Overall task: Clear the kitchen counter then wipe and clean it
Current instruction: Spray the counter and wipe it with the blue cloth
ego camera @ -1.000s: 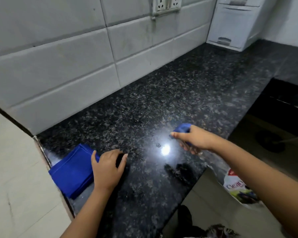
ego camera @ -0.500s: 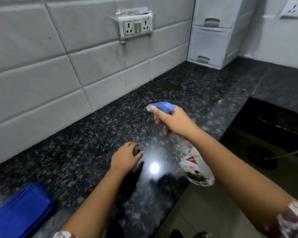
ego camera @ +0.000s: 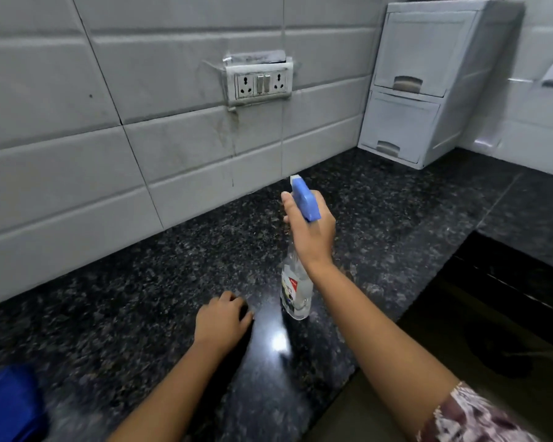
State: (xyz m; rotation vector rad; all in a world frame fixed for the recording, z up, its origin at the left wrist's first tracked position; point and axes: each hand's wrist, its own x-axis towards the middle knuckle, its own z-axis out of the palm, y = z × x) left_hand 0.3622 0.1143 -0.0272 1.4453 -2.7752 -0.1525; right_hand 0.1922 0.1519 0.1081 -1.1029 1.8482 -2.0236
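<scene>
My right hand [ego camera: 312, 232] grips the neck of a clear spray bottle [ego camera: 293, 290] with a blue trigger head [ego camera: 304, 199], held upright above the black speckled granite counter [ego camera: 141, 298]; its nozzle points toward the tiled wall. My left hand [ego camera: 221, 322] rests on the counter in front of me, fingers loosely curled and holding nothing. A folded blue cloth [ego camera: 8, 406] lies on the counter at the bottom left corner, well apart from both hands.
A white two-drawer plastic organiser [ego camera: 419, 90] stands at the counter's back right corner. A switch-and-socket plate [ego camera: 260, 82] is on the tiled wall. The counter's front edge drops to the floor [ego camera: 479, 330] on the right.
My right hand has raised the spray bottle upright and moved it farther over the counter toward the wall. My left hand left the blue cloth and slid right along the counter.
</scene>
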